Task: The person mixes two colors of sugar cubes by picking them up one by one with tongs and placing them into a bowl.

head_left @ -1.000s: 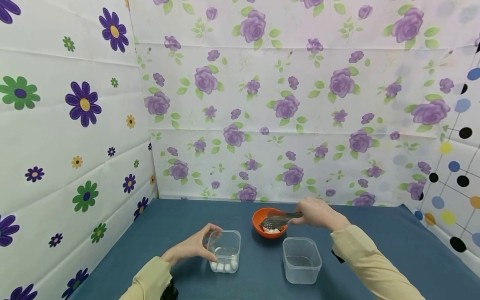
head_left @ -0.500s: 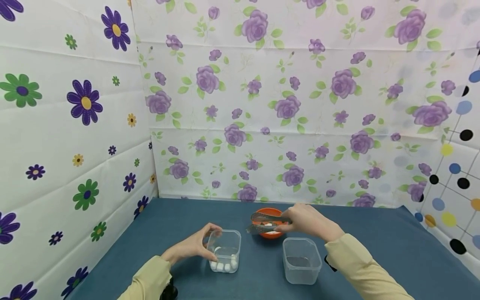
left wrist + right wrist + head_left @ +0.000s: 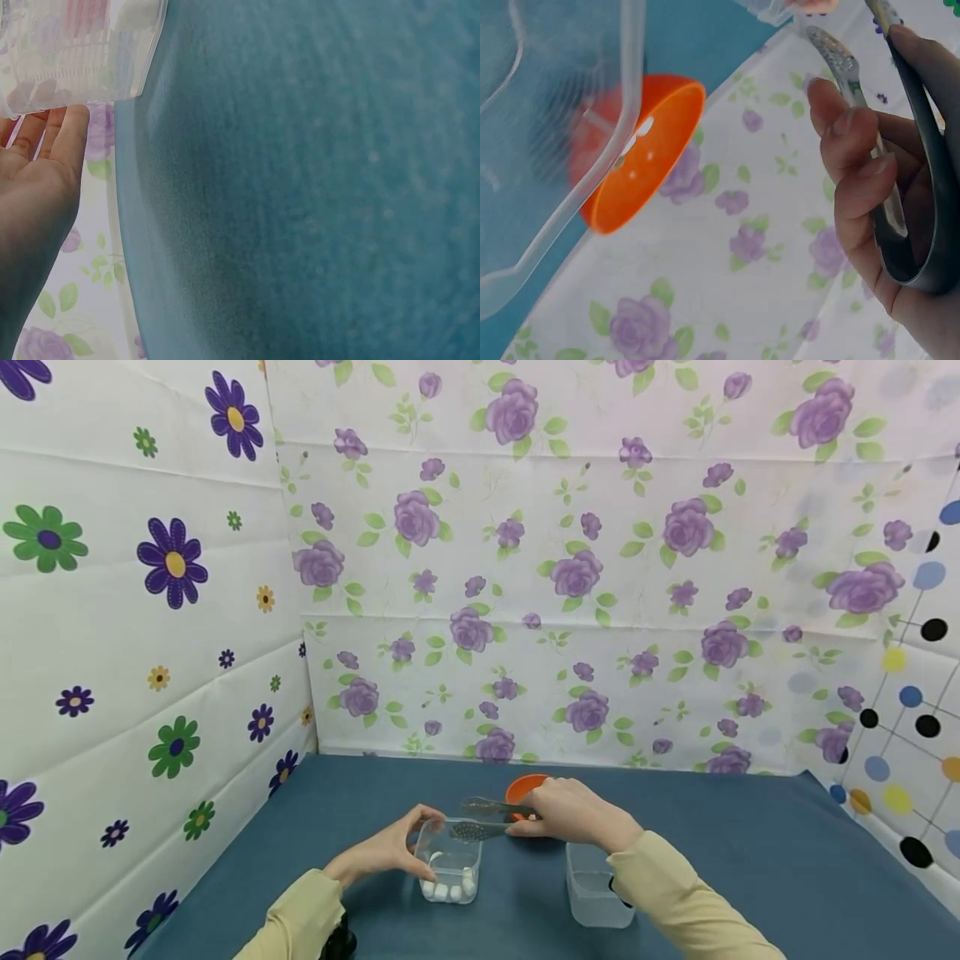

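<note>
My left hand (image 3: 390, 850) holds a clear plastic container (image 3: 468, 852) by its left side, thumb at the front and fingers at the back. Several small white pieces (image 3: 442, 891) lie on its bottom. In the right hand (image 3: 573, 814) are grey metal tongs (image 3: 480, 832) with perforated tips. Their arms are spread apart, and the tips point left, the nearer one overlapping the container's rim in the head view. Nothing shows between the tips. Partly behind the right hand stands an orange bowl (image 3: 525, 787) with some white pieces in it; the right wrist view shows its side (image 3: 664, 161).
A second clear container (image 3: 596, 906) stands on the right, partly hidden by the right sleeve (image 3: 667, 885). A blue cloth (image 3: 360, 793) covers the table. Flower-patterned sheets (image 3: 465, 568) hang at the back and left, and a dotted one (image 3: 915, 760) at the right.
From over the orange bowl, the right hand has carried the tongs left to the left container, and their arms have spread. The left hand and both containers stay in place.
</note>
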`<state>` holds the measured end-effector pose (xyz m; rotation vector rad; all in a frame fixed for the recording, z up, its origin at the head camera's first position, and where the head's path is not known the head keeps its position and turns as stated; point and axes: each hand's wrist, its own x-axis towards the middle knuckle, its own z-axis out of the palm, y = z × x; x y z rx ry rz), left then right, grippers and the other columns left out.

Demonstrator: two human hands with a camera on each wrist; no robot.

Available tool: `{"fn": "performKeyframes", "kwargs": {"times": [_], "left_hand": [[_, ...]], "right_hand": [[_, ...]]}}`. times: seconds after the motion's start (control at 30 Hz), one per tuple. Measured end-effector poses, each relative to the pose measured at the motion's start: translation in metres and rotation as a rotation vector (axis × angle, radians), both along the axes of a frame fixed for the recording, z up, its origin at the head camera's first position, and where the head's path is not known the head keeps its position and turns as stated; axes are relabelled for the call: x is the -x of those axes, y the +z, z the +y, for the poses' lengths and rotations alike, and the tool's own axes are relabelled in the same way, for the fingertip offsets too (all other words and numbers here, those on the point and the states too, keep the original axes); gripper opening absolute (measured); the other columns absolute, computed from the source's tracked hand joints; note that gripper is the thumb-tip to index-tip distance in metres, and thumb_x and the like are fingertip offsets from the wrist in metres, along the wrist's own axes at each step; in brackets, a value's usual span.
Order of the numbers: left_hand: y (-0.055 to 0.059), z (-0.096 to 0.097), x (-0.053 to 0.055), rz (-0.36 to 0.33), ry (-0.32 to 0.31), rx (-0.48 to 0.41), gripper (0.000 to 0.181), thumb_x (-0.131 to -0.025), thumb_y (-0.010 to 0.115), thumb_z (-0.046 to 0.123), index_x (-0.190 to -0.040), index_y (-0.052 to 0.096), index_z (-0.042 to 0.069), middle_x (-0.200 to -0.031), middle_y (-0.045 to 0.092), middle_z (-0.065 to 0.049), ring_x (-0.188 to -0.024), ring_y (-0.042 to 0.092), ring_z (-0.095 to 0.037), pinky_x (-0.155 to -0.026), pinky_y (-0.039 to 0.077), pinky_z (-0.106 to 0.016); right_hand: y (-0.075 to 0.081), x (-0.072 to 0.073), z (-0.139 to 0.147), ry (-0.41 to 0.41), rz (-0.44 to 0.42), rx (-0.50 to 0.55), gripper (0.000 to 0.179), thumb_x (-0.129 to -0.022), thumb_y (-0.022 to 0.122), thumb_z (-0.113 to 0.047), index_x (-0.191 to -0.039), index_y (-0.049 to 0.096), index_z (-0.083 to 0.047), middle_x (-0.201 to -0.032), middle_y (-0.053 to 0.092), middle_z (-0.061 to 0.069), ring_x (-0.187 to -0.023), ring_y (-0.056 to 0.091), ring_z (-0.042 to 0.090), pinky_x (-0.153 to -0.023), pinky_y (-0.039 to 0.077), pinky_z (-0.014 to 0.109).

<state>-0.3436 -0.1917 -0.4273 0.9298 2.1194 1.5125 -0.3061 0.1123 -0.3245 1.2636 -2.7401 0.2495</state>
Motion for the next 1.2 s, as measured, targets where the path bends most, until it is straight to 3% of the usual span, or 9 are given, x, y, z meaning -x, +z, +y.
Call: {"fn": "performKeyframes", "kwargs": {"times": [0.3, 0.5, 0.63, 0.77, 0.93, 1.2], "left_hand": [[-0.001, 0.0, 0.001, 0.009, 0.023, 0.03, 0.065, -0.08, 0.071, 0.016, -0.131, 0.033, 0.004, -0.128, 0.034, -0.016, -0.12, 0.031, -0.032, -0.087, 0.033, -0.054], [0.0, 0.001, 0.001, 0.008, 0.045, 0.037, 0.063, -0.079, 0.071, 0.015, -0.13, 0.035, 0.008, -0.127, 0.036, -0.012, -0.118, 0.034, -0.029, -0.086, 0.035, -0.051], [0.0, 0.001, 0.0, 0.006, 0.047, 0.041, 0.064, -0.079, 0.072, 0.017, -0.131, 0.035, 0.009, -0.127, 0.036, -0.01, -0.119, 0.032, -0.031, -0.086, 0.035, -0.051], [0.0, 0.001, 0.0, -0.002, 0.047, 0.042, 0.067, -0.078, 0.073, 0.02, -0.131, 0.034, 0.007, -0.128, 0.036, -0.011, -0.12, 0.032, -0.032, -0.086, 0.035, -0.051], [0.0, 0.001, 0.0, -0.005, 0.045, 0.046, 0.07, -0.078, 0.073, 0.021, -0.132, 0.032, 0.004, -0.129, 0.034, -0.017, -0.12, 0.032, -0.032, -0.087, 0.035, -0.05], [0.001, 0.0, 0.0, -0.005, 0.035, 0.039, 0.071, -0.078, 0.073, 0.021, -0.132, 0.031, 0.003, -0.13, 0.031, -0.022, -0.121, 0.029, -0.035, -0.088, 0.034, -0.051]], "right_hand": [[-0.006, 0.002, -0.023, -0.064, 0.1, -0.115, 0.042, -0.084, 0.061, -0.043, -0.056, 0.043, -0.018, -0.046, 0.029, -0.006, -0.038, 0.028, 0.008, -0.042, 0.021, 0.023], [-0.01, 0.005, -0.034, -0.082, 0.1, -0.146, 0.046, -0.082, 0.064, -0.043, -0.052, 0.039, -0.017, -0.046, 0.024, -0.005, -0.037, 0.024, 0.009, -0.04, 0.019, 0.023], [-0.012, 0.007, -0.04, -0.06, 0.085, -0.14, 0.047, -0.079, 0.067, -0.043, -0.05, 0.041, -0.017, -0.046, 0.023, -0.005, -0.036, 0.023, 0.008, -0.04, 0.018, 0.022], [-0.013, 0.01, -0.046, -0.037, 0.085, -0.153, 0.04, -0.078, 0.068, -0.043, -0.053, 0.052, -0.017, -0.046, 0.028, -0.006, -0.038, 0.027, 0.007, -0.041, 0.02, 0.022], [-0.014, 0.013, -0.055, -0.02, 0.095, -0.192, 0.032, -0.077, 0.068, -0.045, -0.062, 0.062, -0.018, -0.052, 0.038, -0.008, -0.044, 0.036, 0.006, -0.043, 0.028, 0.02], [-0.013, 0.014, -0.068, 0.042, 0.101, -0.238, 0.029, -0.076, 0.07, -0.044, -0.058, 0.063, -0.022, -0.049, 0.041, -0.011, -0.043, 0.038, 0.005, -0.042, 0.03, 0.019]]}}
